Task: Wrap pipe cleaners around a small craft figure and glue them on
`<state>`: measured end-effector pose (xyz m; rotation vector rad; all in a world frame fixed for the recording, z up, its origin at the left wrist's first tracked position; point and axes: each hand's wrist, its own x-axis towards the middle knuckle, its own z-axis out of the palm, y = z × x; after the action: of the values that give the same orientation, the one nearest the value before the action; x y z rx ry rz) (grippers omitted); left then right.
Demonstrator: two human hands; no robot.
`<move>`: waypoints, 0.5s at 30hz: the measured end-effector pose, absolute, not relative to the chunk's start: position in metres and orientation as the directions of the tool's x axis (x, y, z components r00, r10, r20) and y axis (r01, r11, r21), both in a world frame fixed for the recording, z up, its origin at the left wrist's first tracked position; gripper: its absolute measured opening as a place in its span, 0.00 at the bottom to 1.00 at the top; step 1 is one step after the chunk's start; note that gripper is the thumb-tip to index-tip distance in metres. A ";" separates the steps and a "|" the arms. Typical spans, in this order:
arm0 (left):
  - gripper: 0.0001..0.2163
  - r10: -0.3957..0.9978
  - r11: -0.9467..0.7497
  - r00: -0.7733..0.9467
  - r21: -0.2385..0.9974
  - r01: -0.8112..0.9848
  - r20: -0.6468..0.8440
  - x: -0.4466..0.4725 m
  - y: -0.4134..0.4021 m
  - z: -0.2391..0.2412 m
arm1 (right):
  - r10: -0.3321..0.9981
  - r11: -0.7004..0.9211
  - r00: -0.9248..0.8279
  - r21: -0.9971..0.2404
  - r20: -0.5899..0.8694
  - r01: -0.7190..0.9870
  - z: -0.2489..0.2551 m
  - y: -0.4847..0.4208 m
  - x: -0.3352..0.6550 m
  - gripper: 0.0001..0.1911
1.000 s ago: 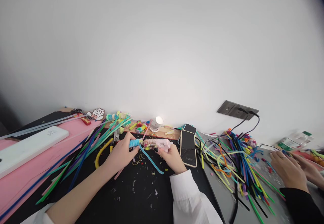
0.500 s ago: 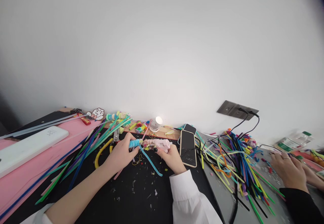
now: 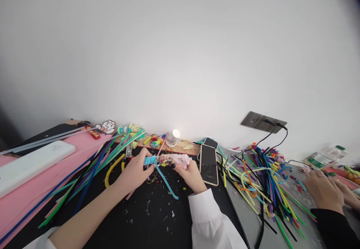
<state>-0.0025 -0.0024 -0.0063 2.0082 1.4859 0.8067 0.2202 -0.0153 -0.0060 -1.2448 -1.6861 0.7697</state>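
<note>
My left hand [image 3: 138,170] is closed on a coil of light blue pipe cleaner [image 3: 150,160], wound around something I cannot make out. The coil's loose blue end trails down toward the table. In line with it lies a fuzzy multicoloured section [image 3: 165,159], then a pale pink plastic handheld tool [image 3: 181,159]. My right hand [image 3: 189,174] grips this pink tool, its thumb near the fuzzy section. A pink pipe cleaner [image 3: 162,146] slants behind the piece, and a yellow rubber band [image 3: 152,179] lies on the black mat beneath.
Behind my hands stands a paper cup [image 3: 172,138]. Phones [image 3: 209,164] lie right of them, then a heap of pipe cleaners [image 3: 270,189] beneath a wall socket [image 3: 263,122]. Another person's hand [image 3: 324,191] is at far right. A white glue-gun-like bar [image 3: 36,166] lies left on pink sheeting.
The loose blue end has swung slightly left and down. Both my hands keep nearly the same place and grip. The other person's hand has shifted a little right.
</note>
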 end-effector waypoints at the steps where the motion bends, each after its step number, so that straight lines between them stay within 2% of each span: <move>1: 0.06 0.961 -0.273 0.225 0.702 0.658 0.163 -0.003 -0.002 -0.007 | 0.951 0.308 -0.113 -0.860 0.287 0.407 -0.006 -0.015 0.220 0.12; 8: 0.07 0.958 -0.281 0.232 0.692 0.664 0.167 -0.003 -0.004 -0.003 | 0.945 0.326 -0.122 -0.864 0.303 0.383 -0.002 -0.017 0.219 0.12; 15: 0.06 0.955 -0.290 0.248 0.695 0.658 0.163 -0.003 -0.005 -0.003 | 0.948 0.315 -0.108 -0.847 0.299 0.429 -0.002 -0.017 0.220 0.11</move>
<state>-0.0030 -0.0047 -0.0027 2.0319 1.4642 0.7934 0.2203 -0.0172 -0.0017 -1.2537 -1.6969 0.7376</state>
